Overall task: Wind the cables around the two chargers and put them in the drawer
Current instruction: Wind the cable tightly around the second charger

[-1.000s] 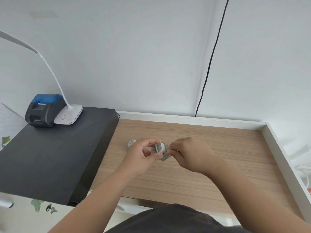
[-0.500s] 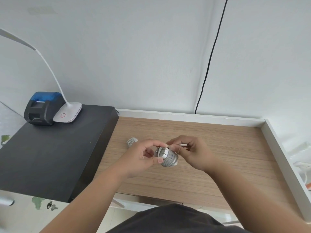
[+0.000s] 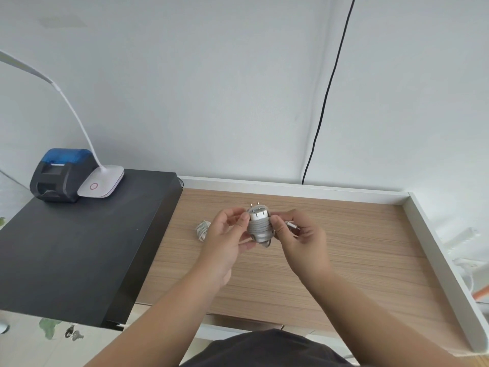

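A white charger (image 3: 259, 225) with grey-white cable wound around its body is held upright above the wooden desk (image 3: 357, 242), its two metal prongs pointing up and away. My left hand (image 3: 227, 241) grips its left side with thumb and fingers. My right hand (image 3: 300, 241) pinches its right side and holds the cable's free plug end (image 3: 293, 226), which sticks out to the right. A second charger (image 3: 202, 229), with its cable bundled, lies on the desk just left of my left hand. No drawer is identifiable.
A black cabinet top (image 3: 74, 250) at the left carries a blue-lidded black printer (image 3: 59, 174) and a white desk lamp (image 3: 102, 182). White raised rims (image 3: 436, 250) border the desk at back and right. A black cord (image 3: 326, 96) hangs down the wall.
The charger has turned from lying sideways between my hands to upright with its prongs up, and was lifted slightly. The cable's free end now sticks out from my right hand.
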`<control>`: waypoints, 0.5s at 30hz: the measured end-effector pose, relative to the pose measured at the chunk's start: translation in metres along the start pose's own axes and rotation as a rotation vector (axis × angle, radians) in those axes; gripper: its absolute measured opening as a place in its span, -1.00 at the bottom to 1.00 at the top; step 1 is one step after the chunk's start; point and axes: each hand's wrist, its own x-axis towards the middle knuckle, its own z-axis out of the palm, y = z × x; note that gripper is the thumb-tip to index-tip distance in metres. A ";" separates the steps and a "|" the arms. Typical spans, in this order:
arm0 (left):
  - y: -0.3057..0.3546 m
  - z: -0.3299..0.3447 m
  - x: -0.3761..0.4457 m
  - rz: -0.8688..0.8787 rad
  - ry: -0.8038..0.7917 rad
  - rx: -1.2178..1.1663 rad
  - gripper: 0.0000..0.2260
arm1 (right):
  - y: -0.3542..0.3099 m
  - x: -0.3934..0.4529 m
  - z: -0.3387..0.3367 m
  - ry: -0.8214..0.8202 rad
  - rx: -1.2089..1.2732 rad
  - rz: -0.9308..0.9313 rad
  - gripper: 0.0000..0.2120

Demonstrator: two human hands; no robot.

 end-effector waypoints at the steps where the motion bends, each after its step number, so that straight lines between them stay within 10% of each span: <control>1: 0.000 0.000 0.000 0.008 0.002 -0.019 -0.80 | -0.001 -0.001 0.002 0.012 -0.075 -0.047 -0.83; 5: 0.002 -0.003 0.000 0.113 -0.073 -0.008 -0.51 | -0.009 -0.001 0.008 0.017 -0.146 -0.123 -0.95; 15: 0.008 -0.021 -0.002 0.108 -0.114 -0.113 -0.59 | -0.020 -0.004 0.014 -0.100 0.253 0.116 -0.86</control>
